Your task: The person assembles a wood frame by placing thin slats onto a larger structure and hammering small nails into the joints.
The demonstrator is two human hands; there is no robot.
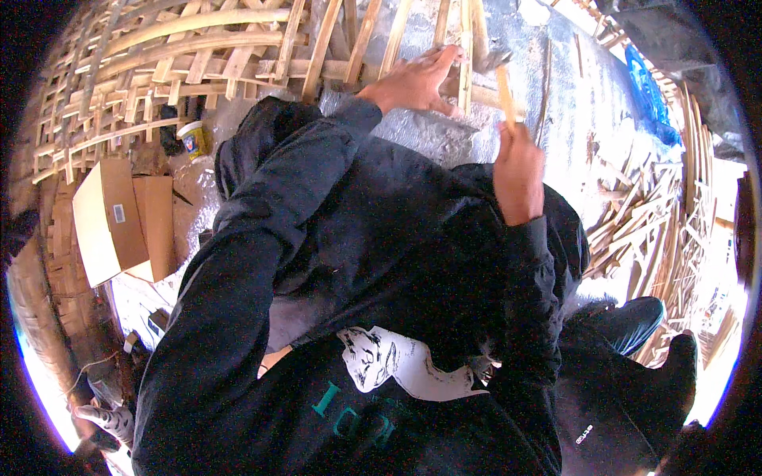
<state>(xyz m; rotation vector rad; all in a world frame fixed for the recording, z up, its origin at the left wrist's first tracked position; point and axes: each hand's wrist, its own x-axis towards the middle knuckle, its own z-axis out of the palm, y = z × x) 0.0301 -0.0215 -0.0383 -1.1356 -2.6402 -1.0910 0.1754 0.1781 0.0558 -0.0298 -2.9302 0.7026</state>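
Note:
My right hand (520, 176) is closed round the pale wooden handle of a hammer (508, 97). The hammer stands nearly upright, its dark metal head close to the bamboo strips. Just left of it, my left hand (414, 82) rests on the work with its thumb spread from the fingers. Its fingertips reach an upright bamboo strip (466, 75). A wide lattice of woven bamboo strips (230, 44) extends from there to the far left. Whether a nail lies by my left fingers is too small to tell.
At left stand an open cardboard box (111, 218) and a yellow tub (193, 140). Shiny silver sheeting (567, 99) covers the floor at the far side. Loose bamboo strips (635, 218) pile up at right, below blue plastic (651, 99). Dark clothing (619, 397) fills the lower right.

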